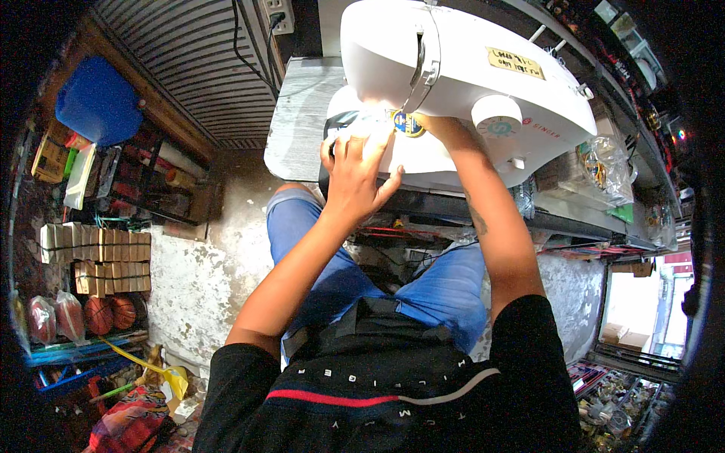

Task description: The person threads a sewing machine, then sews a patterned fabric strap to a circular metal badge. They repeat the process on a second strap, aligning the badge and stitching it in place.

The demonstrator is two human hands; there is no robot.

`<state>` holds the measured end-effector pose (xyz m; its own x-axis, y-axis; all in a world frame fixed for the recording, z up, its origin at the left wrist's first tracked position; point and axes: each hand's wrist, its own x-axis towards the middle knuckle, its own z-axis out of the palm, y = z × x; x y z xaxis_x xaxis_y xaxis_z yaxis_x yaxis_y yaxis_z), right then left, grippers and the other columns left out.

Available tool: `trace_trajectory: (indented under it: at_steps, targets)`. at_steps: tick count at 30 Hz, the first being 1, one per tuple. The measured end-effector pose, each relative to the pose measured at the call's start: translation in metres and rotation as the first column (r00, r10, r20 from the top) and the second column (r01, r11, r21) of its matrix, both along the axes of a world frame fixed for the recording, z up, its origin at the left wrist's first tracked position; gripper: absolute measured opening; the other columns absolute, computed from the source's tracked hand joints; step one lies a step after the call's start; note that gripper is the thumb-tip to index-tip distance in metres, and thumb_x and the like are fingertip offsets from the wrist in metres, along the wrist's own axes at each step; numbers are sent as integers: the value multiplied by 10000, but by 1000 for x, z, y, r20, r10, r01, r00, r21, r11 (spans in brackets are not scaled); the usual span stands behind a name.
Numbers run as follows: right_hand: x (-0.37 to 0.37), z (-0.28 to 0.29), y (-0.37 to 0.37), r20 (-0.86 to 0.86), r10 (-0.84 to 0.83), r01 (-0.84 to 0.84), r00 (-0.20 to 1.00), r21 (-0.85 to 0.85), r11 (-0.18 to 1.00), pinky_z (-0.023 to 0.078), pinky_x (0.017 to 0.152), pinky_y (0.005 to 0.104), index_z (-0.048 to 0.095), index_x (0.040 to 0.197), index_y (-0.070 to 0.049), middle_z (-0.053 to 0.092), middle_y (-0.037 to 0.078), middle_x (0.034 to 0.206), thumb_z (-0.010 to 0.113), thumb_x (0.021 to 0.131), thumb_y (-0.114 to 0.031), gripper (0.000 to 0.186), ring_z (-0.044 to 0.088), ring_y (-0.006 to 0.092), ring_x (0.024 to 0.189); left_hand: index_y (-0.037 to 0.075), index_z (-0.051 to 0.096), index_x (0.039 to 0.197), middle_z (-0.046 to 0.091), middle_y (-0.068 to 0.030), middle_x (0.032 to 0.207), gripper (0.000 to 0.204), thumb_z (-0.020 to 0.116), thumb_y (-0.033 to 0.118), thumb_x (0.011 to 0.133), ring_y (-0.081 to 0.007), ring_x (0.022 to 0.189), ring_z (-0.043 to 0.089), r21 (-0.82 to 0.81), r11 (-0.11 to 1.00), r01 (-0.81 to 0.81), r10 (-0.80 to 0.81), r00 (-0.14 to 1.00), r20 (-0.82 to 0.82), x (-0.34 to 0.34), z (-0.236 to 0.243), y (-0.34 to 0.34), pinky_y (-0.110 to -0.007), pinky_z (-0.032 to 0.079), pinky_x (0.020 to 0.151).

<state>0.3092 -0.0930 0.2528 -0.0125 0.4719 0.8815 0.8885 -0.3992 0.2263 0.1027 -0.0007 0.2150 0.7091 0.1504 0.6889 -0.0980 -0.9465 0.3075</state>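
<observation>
A white sewing machine (pixel 461 68) stands in front of me, its work light glaring over the needle area. A round blue and yellow patch (pixel 410 124) lies beneath the machine's head. Left of the needle, my left hand (pixel 356 167) presses down with its fingers spread and thumb apart. Dark fabric (pixel 339 123) shows beside its fingertips and hangs over the bed's front edge. My right hand (pixel 436 127) reaches under the machine's arm at the patch's right side; its fingers are mostly hidden there. Glare washes out the needle and presser foot.
A grey table top (pixel 302 113) extends left of the machine. Clear plastic bags (pixel 604 162) sit on the shelf at the right. On the left are a blue container (pixel 98 100), stacked boxes (pixel 94 245) and basketballs (pixel 109 313). A power cord (pixel 242 45) runs from the wall outlet.
</observation>
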Motion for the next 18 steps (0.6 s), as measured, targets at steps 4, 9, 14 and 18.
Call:
trace_trajectory:
  at_steps: [4,9,14,18]
  targets:
    - [-6,-1,-5,-212,-22,6,977,-74,997,467,873,445,633,1096,-97,639,104,1058,756,708,-255,436,605,301,998,160,554,1297,502,-122,1229,555,631,393,798,-300,1147,407,-4,1000,-1,1,1000,-31,-1,1,0,-474,216,1014]
    - [-16,7,-10,-168,-38,24,985,-83,996,466,875,436,631,1096,-98,637,106,1055,755,712,-268,437,601,298,999,174,549,1304,499,-123,1275,559,637,400,800,-302,1168,405,13,1000,-4,5,998,-55,-2,4,2,-466,218,1007]
    - [-11,5,-6,-137,-129,110,982,-140,984,464,880,434,628,1101,-91,634,115,1060,737,737,-271,420,598,306,1002,184,546,1310,484,-130,1309,565,624,430,807,-307,1182,408,13,1000,-18,19,995,-99,-3,9,1,-471,207,1018]
    - [-5,1,-7,-158,-127,106,979,-135,985,459,891,433,621,1112,-80,628,123,1081,713,758,-244,401,592,313,1017,201,541,1319,475,-139,1341,565,609,445,815,-308,1214,405,24,999,-31,33,992,-123,-4,10,1,-485,173,1048]
